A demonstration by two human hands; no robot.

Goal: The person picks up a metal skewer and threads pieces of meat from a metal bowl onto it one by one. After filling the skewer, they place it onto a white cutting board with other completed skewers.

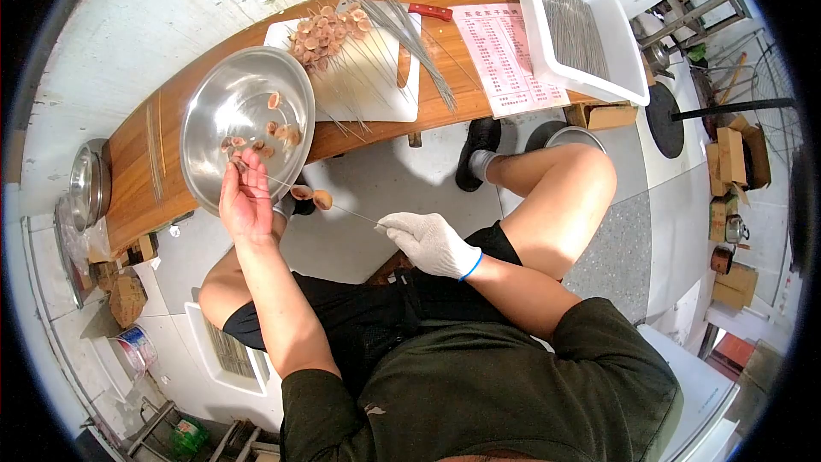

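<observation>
My right hand [428, 242], in a white knitted glove, pinches one end of a thin metal skewer [352, 212]. Two round brownish pieces [321, 199] are threaded on the skewer. Bare and palm up, my left hand [248, 198] is at the near rim of a steel bowl [198, 120], its curled fingers at the skewer's other end; what its fingertips hold is too small to make out. Several similar pieces [274, 101] lie inside the bowl. Behind it, a heap of loaded skewers [329, 34] rests on a white cutting board [376, 98].
Bare skewers [410, 38] and a red-handled knife [430, 12] lie beyond the board. To the right are a pink printed sheet [505, 60] and a white bin [629, 77] full of skewers. Stacked steel bowls [90, 184] stand at the left. Another white tub [209, 351] sits on the floor.
</observation>
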